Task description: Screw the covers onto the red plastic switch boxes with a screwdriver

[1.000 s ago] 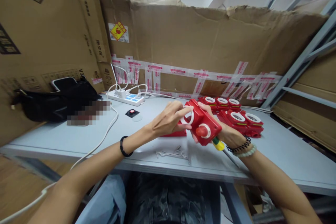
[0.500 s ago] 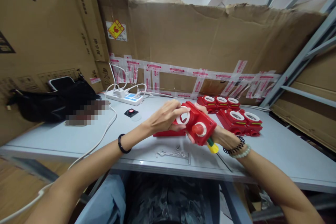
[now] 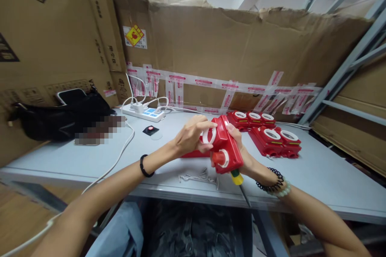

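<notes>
A red housing is held tilted above the front middle of the table. My left hand grips a white ring at the housing's left side, fingers bent over it. My right hand wraps round the housing's right side, its thumb on top. Below that hand the green and yellow handle of a screwdriver sticks out, with the shaft pointing down over the table's front edge. Behind my left hand lies another red part, partly hidden. Small screws are scattered on the table below the housing.
Several red housings with white rings stand at the right back. A black square piece and a clear disc lie left of centre. Further left are a power strip, white cables and a black bag. Cardboard walls the back.
The red housing has turned and tipped in my hands, its lower end swinging left. The screwdriver has swung left and points more steeply down. My right hand has moved slightly left.
</notes>
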Tool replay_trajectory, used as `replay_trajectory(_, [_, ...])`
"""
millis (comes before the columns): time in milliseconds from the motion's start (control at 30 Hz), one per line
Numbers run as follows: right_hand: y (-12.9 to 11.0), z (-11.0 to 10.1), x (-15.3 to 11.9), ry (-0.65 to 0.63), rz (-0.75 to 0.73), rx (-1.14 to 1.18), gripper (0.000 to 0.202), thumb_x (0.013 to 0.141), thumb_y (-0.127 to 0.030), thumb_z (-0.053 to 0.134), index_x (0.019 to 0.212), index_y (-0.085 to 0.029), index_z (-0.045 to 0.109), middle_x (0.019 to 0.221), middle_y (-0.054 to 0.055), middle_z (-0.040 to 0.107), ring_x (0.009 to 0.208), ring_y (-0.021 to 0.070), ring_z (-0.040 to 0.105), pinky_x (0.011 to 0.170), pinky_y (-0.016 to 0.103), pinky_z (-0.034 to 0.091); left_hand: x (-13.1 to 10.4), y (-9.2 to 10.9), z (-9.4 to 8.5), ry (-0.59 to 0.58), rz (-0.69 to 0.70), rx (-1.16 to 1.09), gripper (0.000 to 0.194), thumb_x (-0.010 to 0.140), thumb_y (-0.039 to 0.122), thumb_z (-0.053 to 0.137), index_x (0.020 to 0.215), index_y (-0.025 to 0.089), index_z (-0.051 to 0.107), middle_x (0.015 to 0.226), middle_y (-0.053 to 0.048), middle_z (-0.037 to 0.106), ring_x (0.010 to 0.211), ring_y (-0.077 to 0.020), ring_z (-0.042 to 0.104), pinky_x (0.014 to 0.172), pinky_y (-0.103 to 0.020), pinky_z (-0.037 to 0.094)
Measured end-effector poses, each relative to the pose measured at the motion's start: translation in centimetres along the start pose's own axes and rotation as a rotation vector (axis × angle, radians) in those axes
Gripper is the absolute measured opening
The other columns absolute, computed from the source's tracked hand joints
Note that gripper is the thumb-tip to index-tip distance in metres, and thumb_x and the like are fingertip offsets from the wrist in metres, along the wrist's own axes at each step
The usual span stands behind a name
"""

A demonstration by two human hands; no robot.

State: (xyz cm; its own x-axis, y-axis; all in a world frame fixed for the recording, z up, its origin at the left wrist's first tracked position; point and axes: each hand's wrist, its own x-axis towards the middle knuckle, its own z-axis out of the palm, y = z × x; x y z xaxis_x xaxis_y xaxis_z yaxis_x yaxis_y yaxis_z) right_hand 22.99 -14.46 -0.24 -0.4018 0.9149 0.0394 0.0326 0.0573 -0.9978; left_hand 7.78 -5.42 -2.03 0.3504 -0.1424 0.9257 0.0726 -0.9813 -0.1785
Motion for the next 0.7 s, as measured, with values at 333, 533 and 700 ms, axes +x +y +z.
replay_trajectory(333, [-0.2, -1.7, 0.4, 0.222, -0.402, -0.422, 0.050, 0.083, -0.062, 0.046, 0.107, -0.019, 0.044, 0.079, 0.004, 0.063, 0.058, 0.0148, 0.055, 0.052, 0.028, 0.044, 0.7, 2.9, 0.6, -0.013, -0.533, -0.254, 0.043, 0.095, 0.056, 0.027, 0.120, 0.021, 0.032, 0.078, 0.000, 0.054, 0.062, -0.0136, 0.050, 0.060, -0.028, 0.041])
replay_trajectory(533, [0.5, -2.0, 0.8, 0.305, -0.493, -0.667, 0.042, 0.084, -0.055, 0.049, 0.106, -0.021, 0.039, 0.083, 0.004, 0.062, 0.068, 0.0190, 0.056, 0.061, 0.031, 0.044, 0.9, 3.8, 0.5, -0.016, -0.760, -0.335, 0.040, 0.096, 0.057, 0.020, 0.108, 0.021, 0.033, 0.075, -0.001, 0.060, 0.059, -0.0148, 0.057, 0.055, -0.028, 0.043])
replay_trajectory(700, [0.4, -1.8, 0.5, 0.302, -0.541, -0.710, 0.046, 0.082, -0.060, 0.046, 0.106, -0.020, 0.039, 0.076, 0.003, 0.060, 0.062, 0.0188, 0.053, 0.057, 0.029, 0.040, 0.7, 4.0, 0.7, 0.053, -0.688, -0.251, 0.038, 0.096, 0.056, 0.022, 0.102, 0.021, 0.036, 0.071, 0.000, 0.060, 0.058, -0.0148, 0.058, 0.054, -0.027, 0.042])
